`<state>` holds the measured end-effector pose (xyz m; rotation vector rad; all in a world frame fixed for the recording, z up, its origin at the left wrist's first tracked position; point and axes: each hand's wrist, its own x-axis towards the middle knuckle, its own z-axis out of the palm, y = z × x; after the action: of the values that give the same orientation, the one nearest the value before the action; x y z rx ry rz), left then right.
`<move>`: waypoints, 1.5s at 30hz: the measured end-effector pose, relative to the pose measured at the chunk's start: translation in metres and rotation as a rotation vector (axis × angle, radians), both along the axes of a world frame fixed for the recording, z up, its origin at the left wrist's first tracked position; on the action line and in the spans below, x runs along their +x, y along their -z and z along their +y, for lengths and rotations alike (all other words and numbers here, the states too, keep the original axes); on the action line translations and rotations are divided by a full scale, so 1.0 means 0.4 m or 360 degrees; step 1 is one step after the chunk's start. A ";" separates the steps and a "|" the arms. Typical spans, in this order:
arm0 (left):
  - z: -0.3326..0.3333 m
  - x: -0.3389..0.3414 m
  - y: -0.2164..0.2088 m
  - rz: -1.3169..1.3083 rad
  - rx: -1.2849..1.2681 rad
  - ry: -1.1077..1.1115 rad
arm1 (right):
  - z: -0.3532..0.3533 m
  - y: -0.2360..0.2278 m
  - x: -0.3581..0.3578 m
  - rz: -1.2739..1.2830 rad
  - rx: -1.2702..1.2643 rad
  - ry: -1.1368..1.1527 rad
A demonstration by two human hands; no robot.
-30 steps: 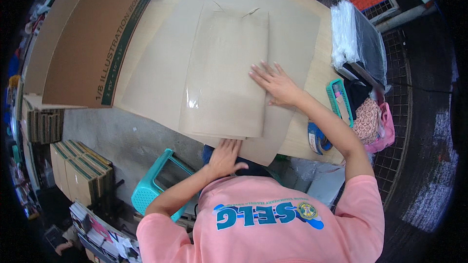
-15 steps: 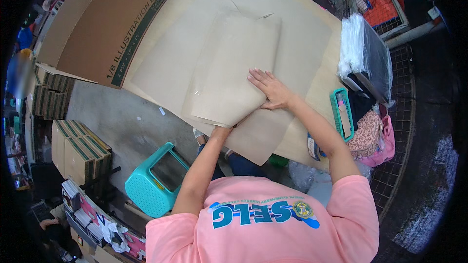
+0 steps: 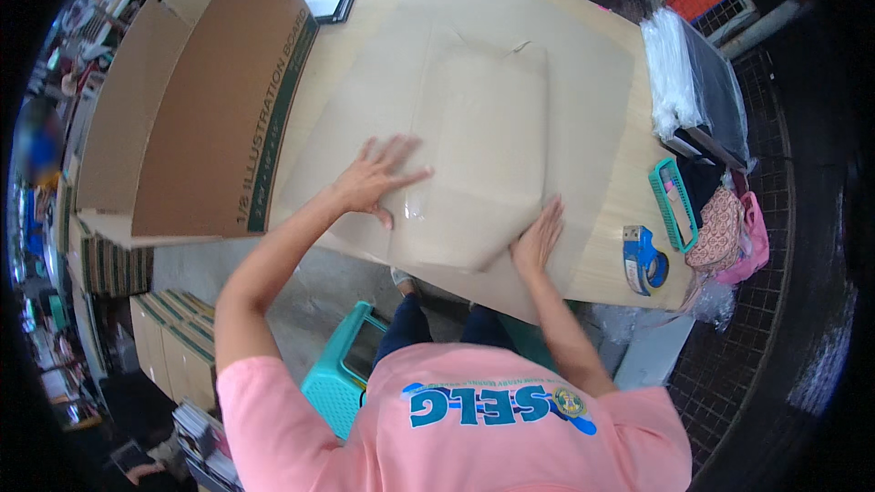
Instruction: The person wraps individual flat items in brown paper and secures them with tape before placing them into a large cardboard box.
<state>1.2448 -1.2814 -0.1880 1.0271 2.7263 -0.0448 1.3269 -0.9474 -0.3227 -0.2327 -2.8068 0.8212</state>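
Observation:
A flat bundle in brown wrapping paper (image 3: 492,141) lies on a large brown paper sheet (image 3: 592,73) spread over the table. My left hand (image 3: 383,178) is at the bundle's left side, fingers spread, slightly blurred, holding nothing. A shiny spot, perhaps clear tape, shows on the paper beside it. Against the bundle's near right edge rests my right hand (image 3: 540,239), its fingers stretched out along the paper. What is inside the wrapping is hidden. Part of the sheet hangs past the table's near edge.
An open cardboard box (image 3: 214,109) stands at the left. On the right are a blue tape dispenser (image 3: 644,261), a green basket (image 3: 673,205), a patterned pouch (image 3: 713,228) and plastic-wrapped stacks (image 3: 697,87). A teal stool (image 3: 342,374) stands below the table.
My left hand has left the bundle's near end and moved up to its left side. My right hand has slid from the top down to the near right edge. The bundle's near end now looks flatter.

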 end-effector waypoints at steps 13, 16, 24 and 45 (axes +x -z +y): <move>0.026 -0.165 0.141 -0.0037 0.0466 0.1032 | -0.379 -0.036 0.255 -0.0694 -0.1329 -0.0158; 0.032 -0.116 0.169 0.0081 0.0475 0.0748 | -0.160 -0.166 0.326 -0.0748 -0.0898 -0.0264; 0.056 -0.067 0.218 0.0050 0.0702 0.0250 | 0.175 -0.170 -0.140 0.0178 0.0309 -0.1151; 0.321 -0.040 0.131 0.0483 0.0403 -0.0718 | 0.013 -0.154 -0.323 0.0058 0.0646 -0.1268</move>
<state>1.2287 -1.1529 -0.2404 0.4604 3.2413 0.2443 1.1977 -0.9422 -0.2610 0.9954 -2.9219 0.3281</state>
